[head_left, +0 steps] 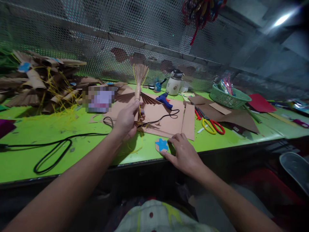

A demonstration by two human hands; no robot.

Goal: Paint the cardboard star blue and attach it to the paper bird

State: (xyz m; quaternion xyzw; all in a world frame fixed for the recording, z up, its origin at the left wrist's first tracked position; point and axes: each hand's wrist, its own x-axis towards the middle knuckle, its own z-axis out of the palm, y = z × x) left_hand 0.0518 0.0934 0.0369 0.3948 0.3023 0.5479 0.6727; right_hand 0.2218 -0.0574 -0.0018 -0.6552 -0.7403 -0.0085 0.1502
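My left hand (129,119) is wrapped round the lower body of a folded brown paper figure (138,87), held upright. The figure has a pleated fan at its top, pleated wings to both sides, and yellow string along it. My right hand (182,149) rests at the table's front edge with thumb and fingers apart. Beside its fingertips lies a small brown paper piece with a blue star (161,145). Sheets of brown paper (169,119) lie behind both hands, and a blue glue gun (164,100) stands on them.
On the green table (84,151) a black cord (70,138) loops at left. Behind it is a pile of pleated paper figures (36,80). To the right are red-and-yellow scissors (212,124), a green basket (229,96) and red paper (259,103). A white jar (173,84) stands behind.
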